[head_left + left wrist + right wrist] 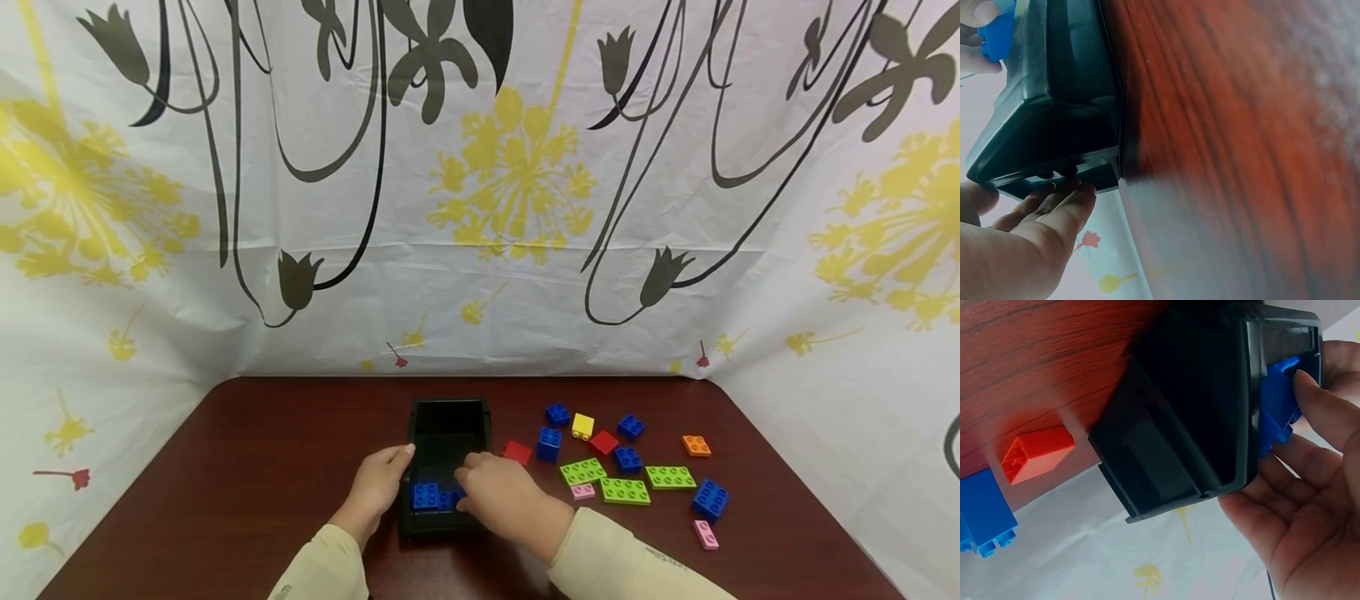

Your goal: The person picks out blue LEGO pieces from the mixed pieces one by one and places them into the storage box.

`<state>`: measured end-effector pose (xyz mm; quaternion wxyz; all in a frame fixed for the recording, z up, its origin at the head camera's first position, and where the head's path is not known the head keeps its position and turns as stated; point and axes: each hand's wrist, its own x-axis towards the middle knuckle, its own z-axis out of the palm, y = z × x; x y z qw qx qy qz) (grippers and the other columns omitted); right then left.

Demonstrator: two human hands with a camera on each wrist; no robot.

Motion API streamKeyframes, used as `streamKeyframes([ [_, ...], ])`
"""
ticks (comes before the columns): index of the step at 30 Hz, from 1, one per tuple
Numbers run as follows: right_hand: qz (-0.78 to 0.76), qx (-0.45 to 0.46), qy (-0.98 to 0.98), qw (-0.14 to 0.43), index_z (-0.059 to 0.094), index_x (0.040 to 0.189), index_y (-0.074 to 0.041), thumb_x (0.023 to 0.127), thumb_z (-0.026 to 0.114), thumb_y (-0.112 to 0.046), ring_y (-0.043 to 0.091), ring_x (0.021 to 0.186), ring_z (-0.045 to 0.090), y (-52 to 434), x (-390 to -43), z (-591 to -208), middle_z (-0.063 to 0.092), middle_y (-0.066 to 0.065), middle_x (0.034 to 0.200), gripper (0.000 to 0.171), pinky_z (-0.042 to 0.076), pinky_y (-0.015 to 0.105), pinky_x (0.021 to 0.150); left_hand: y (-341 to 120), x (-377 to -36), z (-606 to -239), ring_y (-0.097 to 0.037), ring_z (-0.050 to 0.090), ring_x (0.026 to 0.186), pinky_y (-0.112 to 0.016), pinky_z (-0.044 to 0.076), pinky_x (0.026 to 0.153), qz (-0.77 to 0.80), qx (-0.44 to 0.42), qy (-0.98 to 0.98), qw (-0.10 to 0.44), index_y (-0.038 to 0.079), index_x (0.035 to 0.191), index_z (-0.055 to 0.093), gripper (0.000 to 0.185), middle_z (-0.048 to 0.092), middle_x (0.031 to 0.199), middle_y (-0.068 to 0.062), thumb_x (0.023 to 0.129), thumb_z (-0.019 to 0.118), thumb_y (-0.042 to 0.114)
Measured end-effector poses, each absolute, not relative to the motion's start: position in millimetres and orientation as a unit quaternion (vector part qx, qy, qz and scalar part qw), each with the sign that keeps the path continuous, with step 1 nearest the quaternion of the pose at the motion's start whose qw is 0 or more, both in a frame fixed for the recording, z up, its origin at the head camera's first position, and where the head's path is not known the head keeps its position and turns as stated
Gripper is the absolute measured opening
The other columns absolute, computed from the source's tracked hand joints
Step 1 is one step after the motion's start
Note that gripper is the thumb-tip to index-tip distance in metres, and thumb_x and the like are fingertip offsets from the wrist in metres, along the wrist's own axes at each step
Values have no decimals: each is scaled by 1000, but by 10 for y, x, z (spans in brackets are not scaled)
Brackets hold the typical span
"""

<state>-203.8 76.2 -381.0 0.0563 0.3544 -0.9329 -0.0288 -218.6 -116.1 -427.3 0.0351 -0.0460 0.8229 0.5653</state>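
Note:
A black bin [448,417] stands in the middle of the dark wooden table [247,467]. My left hand [392,471] lies against its left wall, and the left wrist view shows straight fingers [1063,203] flat on the bin [1060,94]. My right hand [471,490] reaches into the near end of the bin and pinches a blue brick [1275,409] between thumb and fingers [1319,394]. A second blue brick [425,496] lies inside the bin beside it. In the right wrist view the bin [1191,425] fills the middle.
Right of the bin lie loose bricks: a red one [517,452], several blue ones [549,442], a yellow one [582,426], green plates [625,491], an orange plate [696,445] and pink plates [706,534]. A flowered curtain [480,192] closes off the back and sides.

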Motion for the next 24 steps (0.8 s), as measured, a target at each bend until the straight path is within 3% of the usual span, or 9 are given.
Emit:
streamKeyframes([
  [17,-107,394,-909,82,73,101,-16,87,71,-38,4,77,57,740,-2089,-3887,64,-5,86,26,52,17,69,-1150,-2202,-4284,-46,43,128,-60,41,99,559,-50,827,32,-6,137,49,58,47,139,-28,103,42,40],
  [24,-133,392,-908,69,73,106,-16,91,66,-38,6,85,60,711,-2075,-3875,66,-4,95,27,53,19,78,-1148,-2207,-4289,-46,44,128,-59,41,99,561,-53,825,29,-6,136,50,57,48,139,-28,103,43,39],
])
